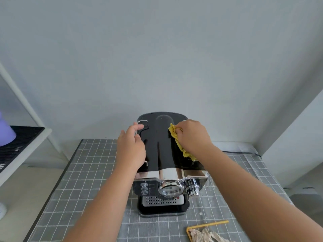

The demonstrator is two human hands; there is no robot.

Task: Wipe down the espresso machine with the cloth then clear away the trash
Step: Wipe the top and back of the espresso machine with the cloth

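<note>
fingers [176,127] of right hand [192,137] curled, pinching crumpled yellow cloth [181,145] on top-right of glossy black-and-chrome espresso machine [160,154] | left hand [131,145] fingers loose, resting on machine's top-left, holding nothing | crumpled beige paper trash [206,235] w/ bent yellow straw [206,225] on grey grid mat [83,189], near front-right of machine

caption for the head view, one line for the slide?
Right hand wipes espresso machine top with yellow cloth; left hand steadies it.

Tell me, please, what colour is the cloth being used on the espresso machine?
Yellow; the cloth shows best in the head view.
</note>
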